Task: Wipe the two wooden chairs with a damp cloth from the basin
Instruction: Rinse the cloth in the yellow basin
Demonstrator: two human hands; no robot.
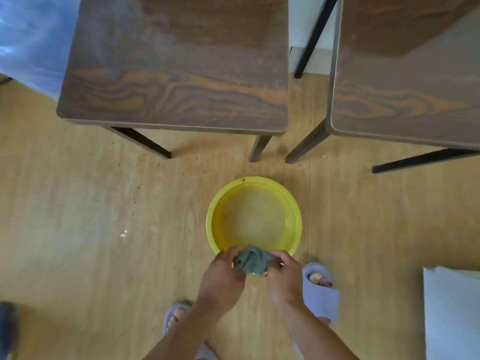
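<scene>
A yellow round basin (294, 209) with water stands on the wooden floor in front of me. Over its near rim I hold a bunched grey-green cloth (250, 261). My left hand (220, 279) grips its left side and my right hand (284, 276) grips its right side. Beyond the basin stand two dark wooden chairs: one seat (176, 66) at centre-left, the other seat (405, 81) at the right edge. Both seats look dusty.
Black chair legs (141, 141) slant to the floor between chairs and basin. Crumbs dot the floor left of the basin. My feet in pale blue slippers (320, 292) are beside my arms. A white object (452, 313) sits at the lower right, a blue surface (28, 40) upper left.
</scene>
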